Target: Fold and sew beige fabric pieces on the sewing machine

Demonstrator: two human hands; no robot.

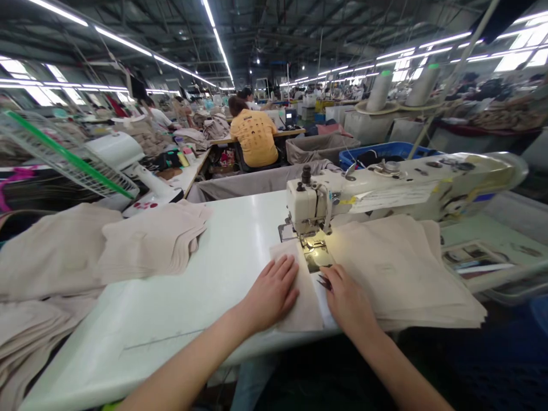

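1. White table point(188, 308): supports the machine.
2. Sewing machine point(428, 174): writing on its paper point(396, 198) is too blurred to read.
3. Beige cloth piece point(305, 305): flat, in front of the needle area.
4. Left hand point(270, 290): palm down on the cloth, fingers extended, nearly together.
5. Right hand point(351, 299): fingers curled, holding a small dark tool point(324, 281).

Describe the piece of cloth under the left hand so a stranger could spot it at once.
Find the cream sewing machine on the pale table, then its lit metal plate. Just left of that plate, reaching toward the table's near edge, a beige cloth strip lies beneath the left hand. It is much narrower than the cloth pile on the right.
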